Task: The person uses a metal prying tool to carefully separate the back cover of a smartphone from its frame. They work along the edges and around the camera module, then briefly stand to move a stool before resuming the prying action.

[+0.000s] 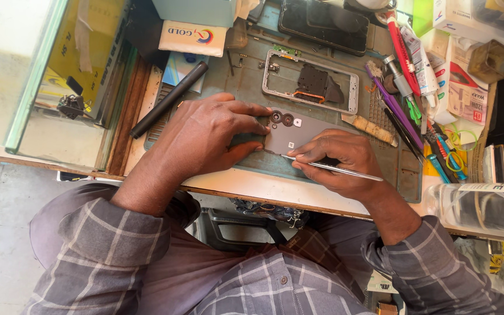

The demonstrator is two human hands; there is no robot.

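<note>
The phone (pixel 296 137) lies at the mat's (pixel 246 79) middle, on it. The left hand (pixel 205 137) rests on the phone's end at 9 o'clock; the right hand (pixel 336 160) sits at its 4 o'clock edge, holding tweezers (pixel 336 170) whose tip touches that edge. The frame (pixel 310 81) lies on the mat at 12 o'clock from the phone, a second phone (pixel 324 22) beyond it. A rod (pixel 169 100) lies at 10 o'clock, tools (pixel 406 87) at 2 o'clock, a bottle (pixel 482 207) at 4 o'clock.
</note>
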